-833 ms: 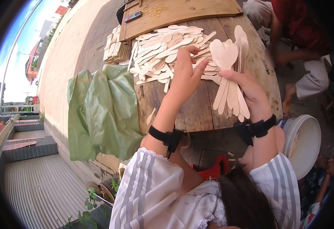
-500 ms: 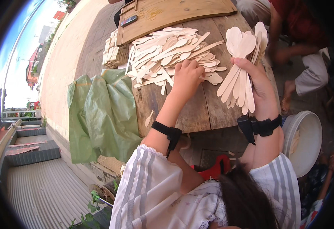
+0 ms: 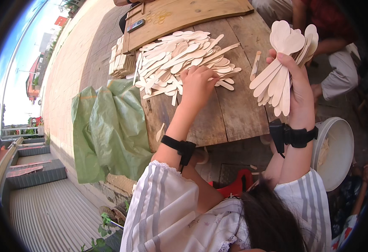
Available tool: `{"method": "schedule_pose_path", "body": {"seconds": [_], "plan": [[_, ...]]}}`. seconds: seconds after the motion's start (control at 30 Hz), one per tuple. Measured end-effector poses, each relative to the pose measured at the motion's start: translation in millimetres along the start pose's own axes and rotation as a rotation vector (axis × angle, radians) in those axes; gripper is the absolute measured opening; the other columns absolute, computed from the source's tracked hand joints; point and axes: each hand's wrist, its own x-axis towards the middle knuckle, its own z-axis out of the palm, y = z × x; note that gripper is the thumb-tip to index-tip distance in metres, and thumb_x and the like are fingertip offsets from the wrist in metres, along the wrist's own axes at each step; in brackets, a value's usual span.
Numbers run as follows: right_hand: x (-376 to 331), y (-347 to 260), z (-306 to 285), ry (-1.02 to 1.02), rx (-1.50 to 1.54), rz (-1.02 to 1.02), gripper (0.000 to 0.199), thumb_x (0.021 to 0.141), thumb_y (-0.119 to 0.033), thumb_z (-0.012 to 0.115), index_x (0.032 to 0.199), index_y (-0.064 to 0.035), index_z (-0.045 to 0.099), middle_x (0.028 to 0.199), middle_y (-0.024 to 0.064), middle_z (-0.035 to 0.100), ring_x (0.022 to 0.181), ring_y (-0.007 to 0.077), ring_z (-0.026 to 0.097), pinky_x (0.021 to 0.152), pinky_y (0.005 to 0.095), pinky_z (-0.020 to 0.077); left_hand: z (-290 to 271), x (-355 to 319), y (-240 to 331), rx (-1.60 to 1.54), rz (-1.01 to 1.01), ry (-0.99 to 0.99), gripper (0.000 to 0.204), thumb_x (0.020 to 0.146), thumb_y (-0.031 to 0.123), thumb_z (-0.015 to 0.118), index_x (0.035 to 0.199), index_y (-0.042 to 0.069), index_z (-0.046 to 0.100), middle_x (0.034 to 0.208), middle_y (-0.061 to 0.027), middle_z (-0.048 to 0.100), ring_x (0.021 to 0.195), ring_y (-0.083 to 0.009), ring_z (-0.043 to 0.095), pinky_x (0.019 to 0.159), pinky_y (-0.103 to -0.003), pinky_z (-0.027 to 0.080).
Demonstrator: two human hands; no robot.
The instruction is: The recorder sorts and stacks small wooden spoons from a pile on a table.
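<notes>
Wooden spoons (image 3: 291, 43) in one gathered bunch fill the curled right hand (image 3: 300, 82), upper right; a larger loose pile (image 3: 173, 54), upper centre, seems left, the left hand (image 3: 197, 85) half-curled there, its hold unclear.

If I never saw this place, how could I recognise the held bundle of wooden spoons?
Find the wooden table. By its right edge, the right hand grips the fanned bundle. Unlike the loose pile of spoons, it is gathered together.

The right hand (image 3: 299, 80) and its spoons (image 3: 282, 82) moved toward the upper right; the left hand (image 3: 197, 83) curled at the upper-centre pile (image 3: 180, 52).
</notes>
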Motion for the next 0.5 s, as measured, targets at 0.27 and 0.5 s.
{"method": "schedule_pose_path", "body": {"seconds": [0.27, 0.5], "plan": [[4, 31, 21, -0.282, -0.313, -0.010, 0.042, 0.078, -0.003, 0.067, 0.117, 0.0031, 0.051, 0.104, 0.0099, 0.065, 0.092, 0.0143, 0.063, 0.083, 0.0267, 0.0488, -28, 10, 25, -1.420, -0.510, -0.035, 0.015, 0.086, 0.011, 0.067, 0.096, 0.000, 0.063, 0.089, -0.0020, 0.065, 0.081, -0.0084, 0.057, 0.076, -0.023, 0.046], [0, 42, 35, -0.308, -0.326, 0.106, 0.050, 0.075, -0.008, 0.073, 0.119, 0.0023, 0.051, 0.107, 0.0093, 0.063, 0.096, 0.0134, 0.061, 0.083, 0.0267, 0.0486, -18, 8, 28, -0.838, -0.250, 0.075, 0.016, 0.083, 0.015, 0.069, 0.084, 0.006, 0.056, 0.073, 0.0050, 0.050, 0.068, -0.0033, 0.040, 0.062, -0.019, 0.036]]}}
